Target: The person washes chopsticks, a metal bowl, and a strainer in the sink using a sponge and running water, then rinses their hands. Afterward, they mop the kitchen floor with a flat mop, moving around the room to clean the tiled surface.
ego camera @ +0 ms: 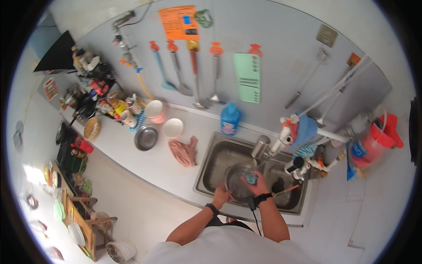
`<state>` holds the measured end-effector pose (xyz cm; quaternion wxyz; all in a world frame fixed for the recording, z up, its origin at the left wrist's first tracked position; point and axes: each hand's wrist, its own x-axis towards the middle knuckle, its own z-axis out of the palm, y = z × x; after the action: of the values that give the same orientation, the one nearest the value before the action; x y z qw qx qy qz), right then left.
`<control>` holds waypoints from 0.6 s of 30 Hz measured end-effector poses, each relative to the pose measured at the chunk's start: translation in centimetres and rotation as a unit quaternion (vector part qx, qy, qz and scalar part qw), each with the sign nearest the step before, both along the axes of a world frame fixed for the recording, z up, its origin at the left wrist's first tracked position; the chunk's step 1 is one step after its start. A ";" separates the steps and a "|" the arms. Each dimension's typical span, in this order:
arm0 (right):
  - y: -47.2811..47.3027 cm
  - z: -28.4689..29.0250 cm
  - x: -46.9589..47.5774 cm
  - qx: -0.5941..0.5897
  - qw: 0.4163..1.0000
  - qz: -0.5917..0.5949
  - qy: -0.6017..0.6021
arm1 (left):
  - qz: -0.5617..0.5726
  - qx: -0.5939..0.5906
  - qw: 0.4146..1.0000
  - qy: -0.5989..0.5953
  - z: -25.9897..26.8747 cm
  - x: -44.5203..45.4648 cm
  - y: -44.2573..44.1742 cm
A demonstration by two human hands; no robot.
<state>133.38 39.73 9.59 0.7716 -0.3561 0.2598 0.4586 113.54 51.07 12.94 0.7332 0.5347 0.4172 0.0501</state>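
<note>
My left hand (221, 196) grips the near left rim of a round metal pan (234, 181), which is tilted over the double-bowl stainless steel sink (210, 165). Inside the pan, my right hand (261, 184) presses a blue-green scrubbing cloth or pad (251, 178) against the right part of its inner wall. The metal faucet (261, 147) stands just beyond the pan's far rim. In the smaller right basin lies a brush-like tool with an orange handle (290, 189); its dark end is hard to make out.
A blue detergent bottle (230, 119) stands behind the sink. Left on the counter are a pink cloth (184, 151), a white bowl (173, 128), a metal bowl (146, 137) and stacked pink bowls (155, 111). White pipes (280, 145) project near the faucet. Utensils and a green grater (248, 77) hang above.
</note>
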 end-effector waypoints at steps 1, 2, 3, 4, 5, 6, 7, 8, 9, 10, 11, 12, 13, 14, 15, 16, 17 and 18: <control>0.2 0.0 0.2 0.032 0.999 -0.031 0.024 | -0.008 0.012 1.000 0.001 0.1 -0.1 -0.1; 0.5 0.0 0.3 0.062 0.995 -0.063 0.050 | 0.010 -0.003 1.000 0.004 0.2 -0.1 -0.2; 0.8 -0.1 0.3 0.061 0.995 -0.046 0.064 | 0.023 -0.020 1.000 -0.001 0.3 -0.1 -0.3; 0.7 0.0 0.4 0.059 0.995 -0.032 0.076 | 0.027 -0.047 0.998 -0.009 0.4 -0.1 -0.4; 0.8 0.0 0.4 0.030 0.995 -0.026 0.094 | 0.027 -0.010 1.000 -0.001 0.5 0.0 -0.4; 0.8 0.1 0.5 0.024 0.996 0.008 0.085 | 0.020 0.019 1.000 0.005 0.6 0.0 -0.3; 0.8 0.2 0.4 0.047 0.997 0.032 0.055 | 0.015 0.040 0.999 0.011 0.7 0.0 -0.3; 0.8 0.4 0.4 0.043 0.998 0.047 0.020 | 0.003 0.131 0.991 0.021 0.9 0.0 -0.2; 0.8 0.7 0.3 0.014 0.998 0.053 -0.011 | -0.008 0.214 0.976 0.030 1.1 0.0 0.0; 0.9 0.9 0.3 -0.009 0.997 0.069 -0.038 | -0.021 0.267 0.962 0.055 1.3 -0.1 0.2; 1.1 1.2 0.4 -0.056 0.994 0.075 -0.062 | -0.041 0.336 0.938 0.072 1.5 -0.1 0.4; 1.2 1.5 0.5 -0.102 0.988 0.078 -0.092 | -0.061 0.377 0.919 0.103 1.8 -0.2 0.6; 1.5 1.7 0.6 -0.110 0.987 0.072 -0.087 | -0.082 0.416 0.896 0.135 2.1 -0.3 0.9; 1.6 1.9 0.7 -0.118 0.987 0.063 -0.088 | -0.091 0.430 0.886 0.146 2.4 -0.5 1.1; 1.8 2.1 0.8 -0.141 0.985 0.050 -0.085 | -0.101 0.443 0.877 0.157 2.8 -0.6 1.5; 1.9 2.1 0.8 -0.136 0.985 0.059 -0.087 | -0.104 0.459 0.866 0.170 3.2 -0.9 1.8; 2.0 2.1 0.9 -0.148 0.983 0.065 -0.086 | -0.106 0.485 0.852 0.169 3.6 -1.1 2.2; 2.1 2.1 0.8 -0.168 0.979 0.067 -0.093 | -0.101 0.512 0.836 0.170 4.0 -1.4 2.5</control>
<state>134.21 41.78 11.65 0.6887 -0.5385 0.2360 0.4243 112.16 53.61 16.97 0.2730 0.8731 0.3937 0.0902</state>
